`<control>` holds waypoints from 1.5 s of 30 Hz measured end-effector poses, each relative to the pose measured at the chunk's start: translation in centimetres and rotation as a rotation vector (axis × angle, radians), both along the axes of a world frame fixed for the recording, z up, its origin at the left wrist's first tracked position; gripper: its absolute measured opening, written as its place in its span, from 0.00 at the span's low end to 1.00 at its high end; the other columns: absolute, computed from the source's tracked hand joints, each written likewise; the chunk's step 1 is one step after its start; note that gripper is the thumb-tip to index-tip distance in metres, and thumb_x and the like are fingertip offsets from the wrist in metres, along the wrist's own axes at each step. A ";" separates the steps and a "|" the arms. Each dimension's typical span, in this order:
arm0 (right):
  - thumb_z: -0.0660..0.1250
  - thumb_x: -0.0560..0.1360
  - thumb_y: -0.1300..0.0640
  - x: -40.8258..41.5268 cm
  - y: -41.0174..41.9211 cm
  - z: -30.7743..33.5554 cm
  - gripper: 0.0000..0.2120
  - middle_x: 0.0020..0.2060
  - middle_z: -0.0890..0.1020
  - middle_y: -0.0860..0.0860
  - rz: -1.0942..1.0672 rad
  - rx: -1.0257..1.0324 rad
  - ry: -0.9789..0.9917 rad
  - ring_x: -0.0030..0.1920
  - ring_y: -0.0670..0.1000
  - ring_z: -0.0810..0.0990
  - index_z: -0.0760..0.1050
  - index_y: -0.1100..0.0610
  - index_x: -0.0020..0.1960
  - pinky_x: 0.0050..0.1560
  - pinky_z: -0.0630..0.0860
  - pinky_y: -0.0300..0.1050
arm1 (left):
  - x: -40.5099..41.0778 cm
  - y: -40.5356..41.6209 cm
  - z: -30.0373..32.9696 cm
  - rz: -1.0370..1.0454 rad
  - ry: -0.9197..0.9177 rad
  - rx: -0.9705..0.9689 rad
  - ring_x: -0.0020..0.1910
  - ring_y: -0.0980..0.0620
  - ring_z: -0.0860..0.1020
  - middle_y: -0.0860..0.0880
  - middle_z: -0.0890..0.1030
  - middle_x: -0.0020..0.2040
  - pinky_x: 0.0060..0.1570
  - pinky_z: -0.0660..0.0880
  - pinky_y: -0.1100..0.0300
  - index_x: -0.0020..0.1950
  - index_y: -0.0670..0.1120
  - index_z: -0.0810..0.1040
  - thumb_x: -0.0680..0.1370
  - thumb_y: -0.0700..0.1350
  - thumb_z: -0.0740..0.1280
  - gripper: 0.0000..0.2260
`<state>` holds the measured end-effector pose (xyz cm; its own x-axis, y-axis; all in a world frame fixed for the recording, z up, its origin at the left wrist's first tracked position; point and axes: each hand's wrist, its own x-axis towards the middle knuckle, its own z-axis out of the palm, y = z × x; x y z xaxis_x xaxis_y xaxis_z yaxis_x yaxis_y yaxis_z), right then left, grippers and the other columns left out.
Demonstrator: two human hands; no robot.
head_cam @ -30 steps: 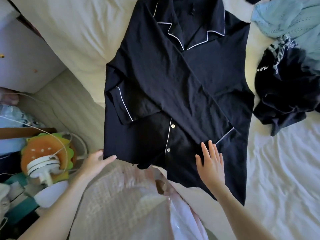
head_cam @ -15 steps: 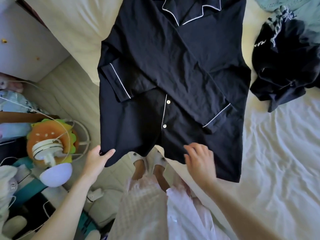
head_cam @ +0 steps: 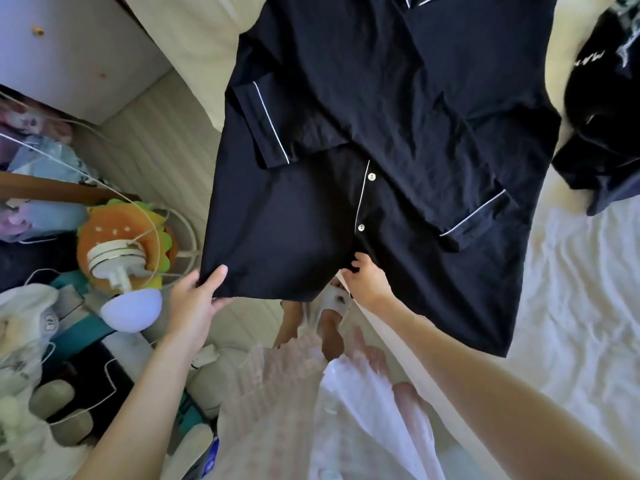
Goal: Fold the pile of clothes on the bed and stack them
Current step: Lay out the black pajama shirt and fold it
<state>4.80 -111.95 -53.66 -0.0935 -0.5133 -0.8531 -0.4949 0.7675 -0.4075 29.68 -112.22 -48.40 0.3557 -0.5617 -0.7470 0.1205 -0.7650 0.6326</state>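
While my left hand (head_cam: 194, 303) pinches the hem corner of the black pyjama shirt (head_cam: 381, 133), thumb on top and fingers beneath, my right hand (head_cam: 363, 280) is closed on the hem just below the lowest button. Beyond them, the shirt lies over the bed (head_cam: 581, 289) edge, sleeves crossed on its front. It looks light, limp and creasy, so hem corners seem the best hold. Right of it sits a dark crumpled garment (head_cam: 609, 109).
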 end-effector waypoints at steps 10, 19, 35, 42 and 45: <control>0.65 0.77 0.56 3.6 -1.3 -1.6 0.03 0.28 0.70 0.46 -0.982 0.145 -0.423 0.26 0.44 0.62 0.74 0.51 0.45 0.27 0.57 0.38 | 0.5 0.1 -0.3 -0.007 0.006 -0.027 0.42 0.56 0.83 0.55 0.85 0.42 0.35 0.79 0.64 0.47 0.46 0.80 0.77 0.39 0.66 0.04; 0.67 0.76 0.55 1.8 0.0 -0.8 0.03 0.26 0.72 0.41 -0.577 0.087 -0.326 0.26 0.42 0.67 0.76 0.52 0.49 0.28 0.63 0.34 | 1.4 -0.2 -0.5 -0.024 -0.015 -0.006 0.41 0.58 0.83 0.57 0.84 0.40 0.35 0.78 0.65 0.45 0.49 0.79 0.77 0.39 0.67 0.05; 0.64 0.78 0.53 -0.2 4.8 -0.7 0.08 0.42 0.77 0.53 -0.932 0.358 -0.011 0.31 0.48 0.73 0.75 0.58 0.49 0.29 0.65 0.38 | 1.5 -0.1 -1.0 -0.078 -0.024 0.034 0.45 0.57 0.81 0.55 0.83 0.45 0.42 0.76 0.60 0.47 0.49 0.79 0.77 0.39 0.66 0.05; 0.69 0.74 0.54 -1.2 4.5 -1.3 0.11 0.46 0.75 0.50 -1.476 0.500 -0.243 0.48 0.49 0.73 0.73 0.59 0.50 0.42 0.70 0.41 | 1.3 -0.3 -1.1 -0.108 -0.029 0.050 0.45 0.57 0.81 0.54 0.82 0.45 0.42 0.76 0.59 0.49 0.46 0.79 0.77 0.39 0.66 0.04; 0.66 0.76 0.54 -1.0 5.0 -1.6 0.13 0.33 0.69 0.46 -1.616 0.469 -0.317 0.31 0.45 0.66 0.65 0.55 0.36 0.32 0.63 0.38 | 1.4 -0.4 -1.1 -0.132 -0.028 0.060 0.46 0.57 0.81 0.55 0.83 0.46 0.43 0.76 0.59 0.49 0.47 0.79 0.78 0.39 0.66 0.05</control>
<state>3.82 -106.90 -55.29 -0.0363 0.2063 -0.9778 0.8949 0.4422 0.0601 31.11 -112.60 -49.50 0.3028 -0.5594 -0.7716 -0.0002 -0.8097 0.5869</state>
